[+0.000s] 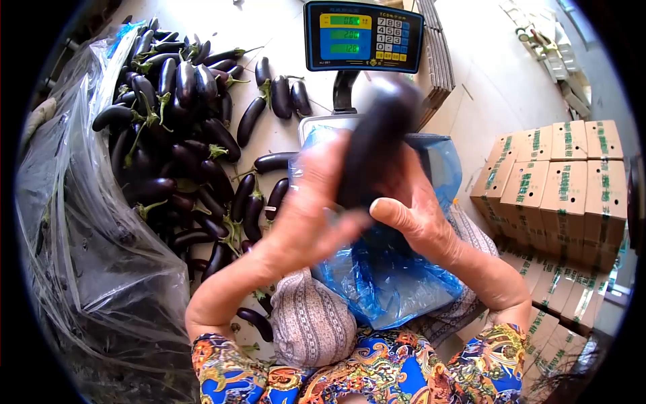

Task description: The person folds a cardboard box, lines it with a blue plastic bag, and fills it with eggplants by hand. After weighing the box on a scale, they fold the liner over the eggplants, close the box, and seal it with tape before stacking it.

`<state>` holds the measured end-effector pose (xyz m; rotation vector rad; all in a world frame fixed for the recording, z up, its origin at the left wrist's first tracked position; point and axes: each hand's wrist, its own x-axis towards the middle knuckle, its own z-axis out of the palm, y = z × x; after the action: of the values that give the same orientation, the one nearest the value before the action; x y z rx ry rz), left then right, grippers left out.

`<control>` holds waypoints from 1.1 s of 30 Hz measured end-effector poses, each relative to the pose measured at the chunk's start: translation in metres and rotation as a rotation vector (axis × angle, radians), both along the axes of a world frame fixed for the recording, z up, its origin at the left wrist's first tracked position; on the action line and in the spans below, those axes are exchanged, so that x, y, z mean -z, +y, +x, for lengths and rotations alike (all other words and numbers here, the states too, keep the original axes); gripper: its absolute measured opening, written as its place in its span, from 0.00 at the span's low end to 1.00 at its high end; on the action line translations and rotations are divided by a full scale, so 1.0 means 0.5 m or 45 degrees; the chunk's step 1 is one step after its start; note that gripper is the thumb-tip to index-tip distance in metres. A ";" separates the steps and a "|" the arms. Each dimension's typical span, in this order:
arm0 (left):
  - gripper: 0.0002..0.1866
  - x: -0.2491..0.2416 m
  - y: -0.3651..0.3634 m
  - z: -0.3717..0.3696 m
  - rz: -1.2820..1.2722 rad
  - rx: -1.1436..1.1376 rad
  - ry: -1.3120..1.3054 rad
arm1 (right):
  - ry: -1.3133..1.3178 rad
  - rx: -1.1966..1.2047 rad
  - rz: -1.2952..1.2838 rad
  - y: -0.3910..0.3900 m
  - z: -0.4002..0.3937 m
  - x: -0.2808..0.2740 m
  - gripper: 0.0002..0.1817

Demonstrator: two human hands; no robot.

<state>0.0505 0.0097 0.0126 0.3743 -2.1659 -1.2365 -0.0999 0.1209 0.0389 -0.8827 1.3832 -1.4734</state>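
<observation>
A dark purple eggplant (377, 145), its upper end blurred by motion, is held up between my two hands over the scale. My left hand (313, 202), also smeared by motion, grips its left side. Around its right side and lower end curls my right hand (420, 205), thumb in front and fingers partly hidden behind. Below lies a blue plastic bag (377, 283), spread open between my knees; dark shapes show inside it, not clearly. The digital scale (363, 37) stands just beyond, its display lit with green numbers.
A large heap of eggplants (182, 87) lies at left beside clear plastic sheeting (101, 269). Loose eggplants (281, 97) lie on the floor near the scale. Stacked cardboard boxes (558, 182) stand at right. Flattened cardboard (434, 54) leans behind the scale.
</observation>
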 end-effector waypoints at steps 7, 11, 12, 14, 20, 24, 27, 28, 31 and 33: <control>0.12 0.129 -0.085 0.026 0.863 -0.516 0.048 | 0.171 -0.334 0.977 0.095 -0.092 -0.015 0.47; 0.16 0.385 -0.180 0.038 0.468 -0.685 -0.278 | 0.142 -0.342 1.080 0.101 -0.101 0.132 0.48; 0.18 0.425 -0.195 0.029 0.240 -0.719 -0.386 | 0.120 -0.269 0.954 0.092 -0.097 0.166 0.48; 0.23 0.490 -0.230 -0.019 -0.038 -0.792 -0.483 | -0.006 -0.112 0.969 0.076 -0.101 0.242 0.47; 0.40 0.575 -0.329 -0.211 0.003 -0.944 -0.847 | 0.896 -0.322 1.079 0.149 -0.156 0.627 0.47; 0.48 0.594 -0.348 -0.287 0.040 -0.909 -1.117 | 0.826 -0.161 0.930 0.126 -0.105 0.552 0.40; 0.48 0.629 -0.358 -0.315 0.096 -0.974 -1.196 | 0.678 -0.279 1.169 0.104 -0.103 0.510 0.33; 0.48 0.626 -0.358 -0.317 0.136 -0.993 -1.191 | 0.680 -0.297 1.152 0.110 -0.104 0.520 0.31; 0.45 0.619 -0.360 -0.309 0.202 -1.030 -1.141 | 0.699 -0.338 1.130 0.120 -0.099 0.543 0.29; 0.43 0.612 -0.362 -0.298 0.228 -1.098 -1.111 | 0.753 -0.361 1.171 0.116 -0.100 0.541 0.31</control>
<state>-0.0986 -0.1712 -0.2933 1.9681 -2.0633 -0.7962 -0.1500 0.1790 -0.2316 -0.8551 1.9961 -0.2435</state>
